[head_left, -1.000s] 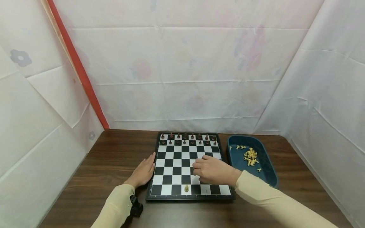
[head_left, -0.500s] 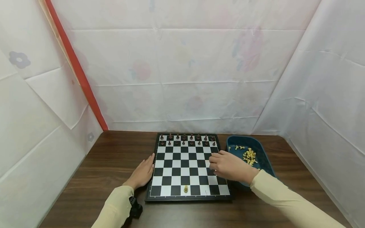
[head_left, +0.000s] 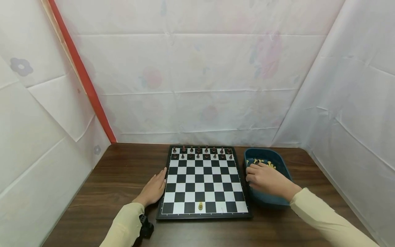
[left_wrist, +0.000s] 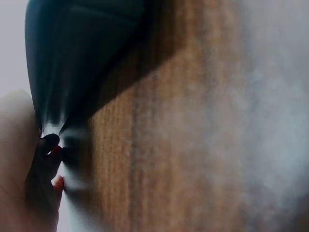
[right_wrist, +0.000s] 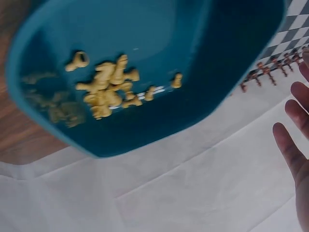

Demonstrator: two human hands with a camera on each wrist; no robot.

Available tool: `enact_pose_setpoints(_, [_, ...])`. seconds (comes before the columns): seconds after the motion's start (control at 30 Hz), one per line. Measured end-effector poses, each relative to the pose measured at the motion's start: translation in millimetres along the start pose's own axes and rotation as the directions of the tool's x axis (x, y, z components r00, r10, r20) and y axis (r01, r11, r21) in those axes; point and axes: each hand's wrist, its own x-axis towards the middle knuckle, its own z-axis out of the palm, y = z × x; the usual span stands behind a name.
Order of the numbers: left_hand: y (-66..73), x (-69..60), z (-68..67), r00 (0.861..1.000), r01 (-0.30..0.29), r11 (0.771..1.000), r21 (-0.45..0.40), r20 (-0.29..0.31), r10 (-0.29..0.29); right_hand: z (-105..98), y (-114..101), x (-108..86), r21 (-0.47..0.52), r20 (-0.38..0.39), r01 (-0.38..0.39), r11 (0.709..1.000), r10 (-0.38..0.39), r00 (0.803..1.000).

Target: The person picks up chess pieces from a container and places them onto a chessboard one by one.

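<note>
Yellow chess pieces (right_wrist: 107,96) lie jumbled, long axes pointing various ways, in the blue tray (right_wrist: 159,128), just beyond the nearer right hand (head_left: 271,180), whose parted fingers show no piece, while the straight-fingered left hand (head_left: 153,188) rests along the chessboard (head_left: 199,178).

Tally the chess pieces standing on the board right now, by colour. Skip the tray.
Dark reddish-brown chess pieces: 16
Pale yellow chess piece: 1
Total: 17
</note>
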Motion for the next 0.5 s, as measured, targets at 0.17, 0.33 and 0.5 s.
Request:
enact_pose_setpoints(0.17, [-0.8, 0.2, 1.1, 1.000, 0.001, 1.000, 0.004, -0.002, -0.001, 6, 10, -15.8, -0.012, 0.000, -0.013, 1.000, 0.013, 1.000])
enact_pose_setpoints(0.33, [-1.2, 0.4, 2.0, 1.000, -0.001, 1.000, 0.007, -0.005, 0.001, 14, 20, -27.4, -0.026, -0.020, -0.012, 1.000, 0.012, 1.000])
enact_pose_setpoints(0.5, [-2.0, 0.4, 2.6, 1.000, -0.012, 1.000, 0.003, -0.013, 0.012, 22, 28, -34.2, 0.001, -0.016, -0.028, 1.000, 0.028, 0.999])
